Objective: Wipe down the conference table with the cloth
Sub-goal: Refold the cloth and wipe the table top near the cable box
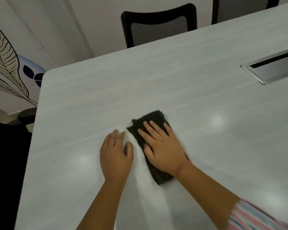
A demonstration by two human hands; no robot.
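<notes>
Black cloth point(152, 118) lies under the flat right hand point(162, 147), left hand point(115, 156) seemingly relaxed on table point(156, 77).

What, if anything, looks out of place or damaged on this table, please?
Nothing stands out. The folded black cloth lies flat under the right hand, the left hand rests beside it on the pale grey table, and the silver metal cable hatch looks intact.

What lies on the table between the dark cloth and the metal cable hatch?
Nothing: in the head view, only bare tabletop separates the cloth from the hatch.
</notes>
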